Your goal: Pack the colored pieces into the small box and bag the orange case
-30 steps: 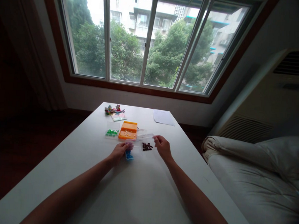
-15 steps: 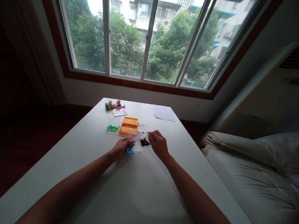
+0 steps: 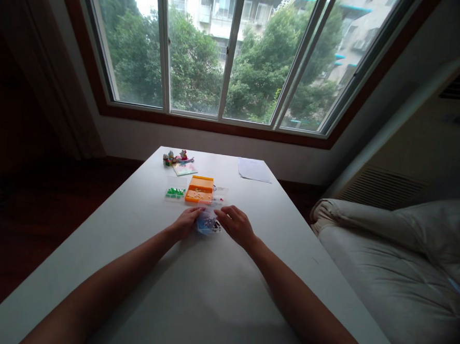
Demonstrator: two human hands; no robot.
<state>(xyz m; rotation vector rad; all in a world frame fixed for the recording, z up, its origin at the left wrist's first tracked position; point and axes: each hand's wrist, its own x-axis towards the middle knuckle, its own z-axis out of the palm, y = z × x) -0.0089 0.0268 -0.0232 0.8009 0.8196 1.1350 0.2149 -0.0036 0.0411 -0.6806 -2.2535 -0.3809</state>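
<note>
My left hand (image 3: 187, 222) is closed, gripping the left edge of a thin clear plastic piece (image 3: 207, 210); whether it is a bag or a sheet I cannot tell. At its right side, the fingers of my right hand (image 3: 237, 225) are pinched together on the plastic. Small blue pieces (image 3: 205, 225) show through and below it. Dark brown pieces (image 3: 216, 226) lie beside the blue ones, partly covered by the plastic and my right fingers. Just beyond my hands sits an open orange case (image 3: 202, 183) with small pale pieces in its near half.
Left of the orange case is an open clear box (image 3: 176, 182) with green pieces. Small figurines (image 3: 170, 158) and a pale flat card (image 3: 185, 169) are at the far left. Papers (image 3: 253, 169) lie at the far right of the white table (image 3: 207, 295). A padded couch (image 3: 369, 248) stands to the right.
My right hand has moved left, closer to my left hand. The clear plastic has swung down and now hangs in front of the blue and dark pieces.
</note>
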